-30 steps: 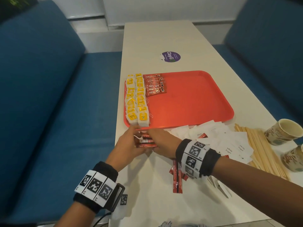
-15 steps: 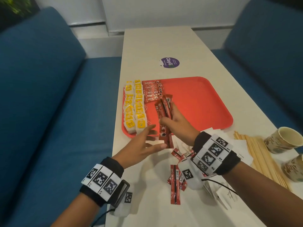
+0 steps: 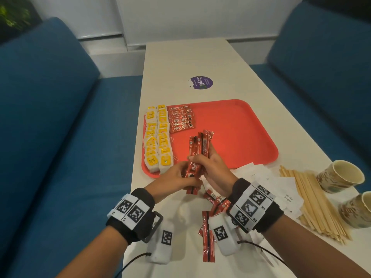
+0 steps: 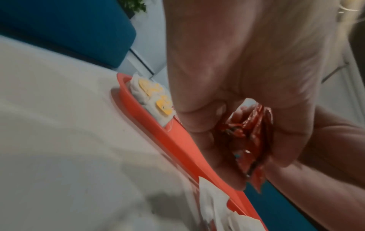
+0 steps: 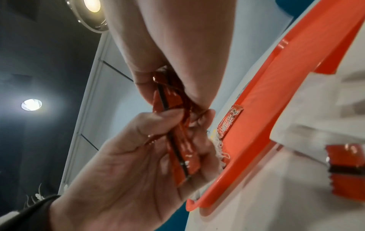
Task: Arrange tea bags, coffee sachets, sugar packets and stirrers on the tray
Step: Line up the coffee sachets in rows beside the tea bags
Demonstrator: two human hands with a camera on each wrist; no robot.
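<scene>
Both hands hold one bundle of red coffee sachets upright over the near edge of the red tray. My right hand grips its middle; my left hand grips its lower end, as the right wrist view shows on the bundle. In the left wrist view the sachets sit crumpled between the fingers. On the tray's left lie two columns of yellow-tagged tea bags and a short row of coffee sachets. More loose sachets lie on the table under my right wrist.
White sugar packets are spread right of my hands, with a pile of wooden stirrers beyond them and two paper cups at the table's right edge. A purple sticker lies beyond the tray. Blue sofas flank the white table.
My right hand lifted the sachet bundle from the table to above the tray's near edge. My left hand, open half a second ago, has now closed on the bundle's lower end.
</scene>
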